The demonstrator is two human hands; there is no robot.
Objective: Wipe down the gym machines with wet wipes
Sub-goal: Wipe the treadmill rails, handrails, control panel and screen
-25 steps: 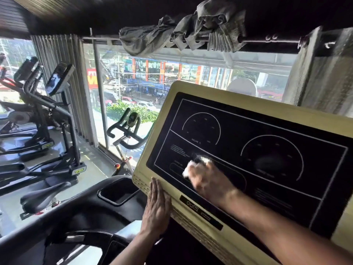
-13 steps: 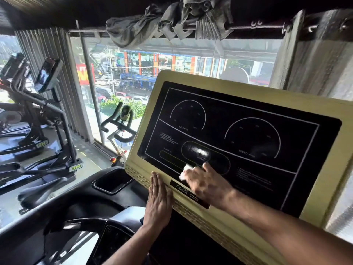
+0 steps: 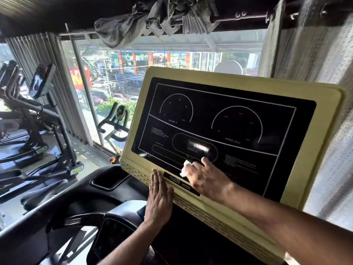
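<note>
Treadmill console [image 3: 315, 142] being wiped along the lower edge of its black panel [image 3: 219, 131].
Since half a second ago the right hand [image 3: 207, 180], fingers curled round the white wet wipe [image 3: 185, 169], has slid slightly down onto the panel's bottom border; the left hand [image 3: 158, 201] stays flat, fingers straight, on the yellow frame.

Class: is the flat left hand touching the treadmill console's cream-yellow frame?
Touching. The head view shows the left hand lying flat, fingers straight, on the cream-yellow frame.
</note>
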